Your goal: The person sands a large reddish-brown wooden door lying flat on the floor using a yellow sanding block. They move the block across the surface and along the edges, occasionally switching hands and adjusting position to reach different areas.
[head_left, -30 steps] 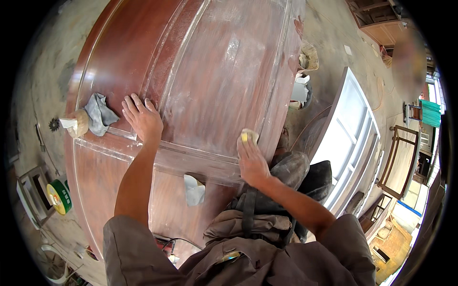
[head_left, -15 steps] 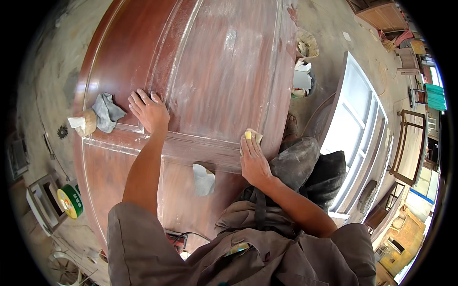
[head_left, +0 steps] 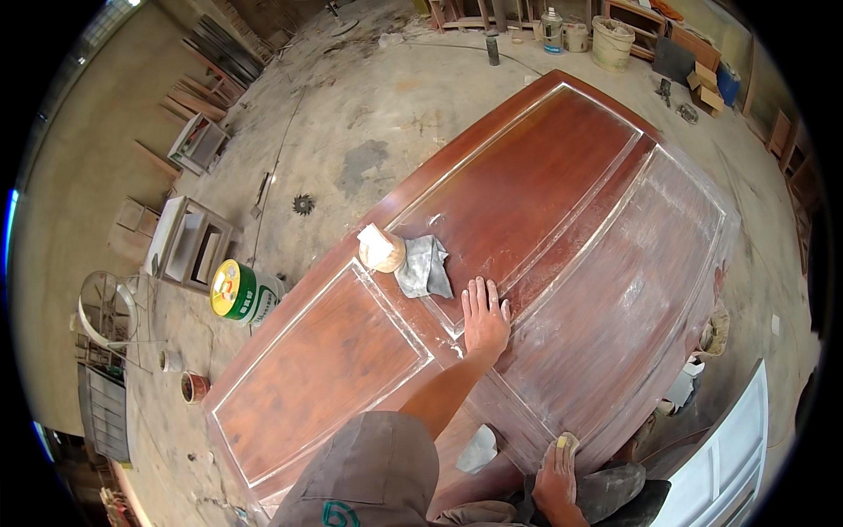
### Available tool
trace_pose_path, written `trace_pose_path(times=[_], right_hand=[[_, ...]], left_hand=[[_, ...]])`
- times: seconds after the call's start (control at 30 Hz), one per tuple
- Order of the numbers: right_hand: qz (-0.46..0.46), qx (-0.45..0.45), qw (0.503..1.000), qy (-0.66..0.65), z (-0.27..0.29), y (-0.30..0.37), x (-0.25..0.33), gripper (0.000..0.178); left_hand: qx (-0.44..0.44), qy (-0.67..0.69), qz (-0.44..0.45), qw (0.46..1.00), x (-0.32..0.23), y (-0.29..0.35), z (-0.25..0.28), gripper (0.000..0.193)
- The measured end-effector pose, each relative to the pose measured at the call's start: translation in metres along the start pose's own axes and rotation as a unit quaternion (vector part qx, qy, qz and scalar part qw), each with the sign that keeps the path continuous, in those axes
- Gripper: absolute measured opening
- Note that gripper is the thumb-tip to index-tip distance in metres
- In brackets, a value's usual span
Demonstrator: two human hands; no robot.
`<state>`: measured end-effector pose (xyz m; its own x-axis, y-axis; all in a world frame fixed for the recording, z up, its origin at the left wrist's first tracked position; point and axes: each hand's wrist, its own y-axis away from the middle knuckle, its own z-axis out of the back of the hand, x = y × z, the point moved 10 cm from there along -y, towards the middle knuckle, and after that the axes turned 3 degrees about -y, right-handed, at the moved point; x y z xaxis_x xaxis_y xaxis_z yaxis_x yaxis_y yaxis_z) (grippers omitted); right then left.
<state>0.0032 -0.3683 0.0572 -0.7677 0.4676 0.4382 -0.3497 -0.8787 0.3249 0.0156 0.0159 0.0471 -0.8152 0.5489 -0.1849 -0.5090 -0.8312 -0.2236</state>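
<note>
While pale lettering, small and curved, crosses the green bucket (head_left: 257,297) at the left of the frame, we also see a green emblem (head_left: 341,514) on our grey-brown sleeve (head_left: 373,461) at the bottom edge. Our reddish-brown wooden panel (head_left: 553,189) fills the middle of the frame, its long axis running diagonally from lower left to upper right, where the far end points. Pale lines border its sections; whitish dust films the right-hand one, and the upper one shows a deeper red.

Near the panel's middle we rest the left hand (head_left: 486,323) flat, holding nothing, fingers extended. Toward the lower right, our right hand (head_left: 553,481) grasps a pale pad (head_left: 573,442) under its fingers, against the panel. A crumpled grey cloth (head_left: 425,266) lies up and left of the left hand, just beside a tan roll (head_left: 386,255). At lower centre lies a pale sheet (head_left: 477,450).

Around us spreads a stained concrete floor (head_left: 351,114), with a dark toothed disc (head_left: 303,205) at upper left, a cardboard box (head_left: 705,88) at upper right and a white frame (head_left: 716,465) at lower right.
</note>
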Motion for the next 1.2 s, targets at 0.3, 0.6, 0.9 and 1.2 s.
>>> trace_pose_path(times=[0.3,0.6,0.9,1.2], right_hand=[[0.141,-0.023,0.990,0.003,0.018,-0.064,0.040,0.062],[0.220,-0.032,0.975,-0.013,0.025,-0.140,0.106,0.060],[0.302,-0.069,0.950,0.027,0.078,-0.199,0.060,0.057],[0.315,-0.034,0.947,0.048,0.022,-0.178,0.102,0.059]], left_hand=[[-0.028,-0.012,-0.015,0.999,-0.002,0.014,-0.009,0.057],[-0.035,-0.004,-0.028,0.999,-0.014,0.001,-0.002,0.057],[-0.021,0.046,-0.060,0.997,0.002,-0.002,0.001,0.056],[0.028,0.078,-0.122,0.989,-0.009,-0.005,0.003,0.057]])
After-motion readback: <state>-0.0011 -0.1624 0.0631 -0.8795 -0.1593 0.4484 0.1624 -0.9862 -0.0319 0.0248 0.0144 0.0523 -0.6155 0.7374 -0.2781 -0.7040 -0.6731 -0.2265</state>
